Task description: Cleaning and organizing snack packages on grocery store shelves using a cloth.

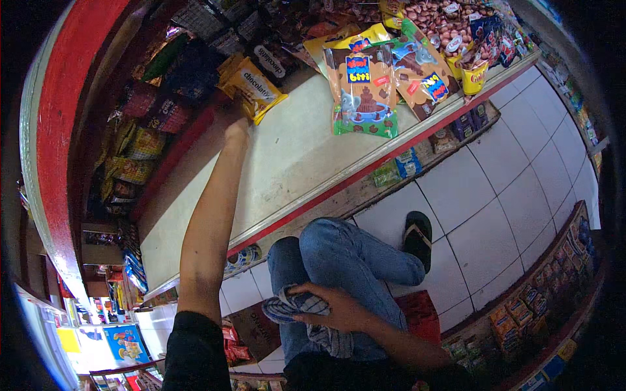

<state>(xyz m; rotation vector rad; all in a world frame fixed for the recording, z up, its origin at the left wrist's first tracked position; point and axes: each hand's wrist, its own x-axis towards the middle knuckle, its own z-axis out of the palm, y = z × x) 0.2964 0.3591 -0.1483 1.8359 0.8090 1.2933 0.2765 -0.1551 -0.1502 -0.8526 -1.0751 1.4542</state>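
Observation:
My left arm reaches across the pale shelf, and my left hand (236, 124) is at the lower left edge of a yellow snack packet (257, 88). Shadow hides its fingers, so their grip does not show. Over my knees, my right hand (336, 307) is closed on a bunched grey-blue checked cloth (287, 307), part of which hangs down onto my lap. Right of the yellow packet, a brown and green snack pouch (364, 94) leans upright on the shelf. Beside it, a similar pouch (420, 72) tilts toward the shelf's front edge.
Many packets (140, 140) line the shelf's back left. Small brown-pink wrapped sweets (440, 29) are heaped at the far right. The shelf (287, 156) has a red-striped front edge, with packets (407, 163) on a lower ledge. Another rack of packets (521, 319) stands right of my legs.

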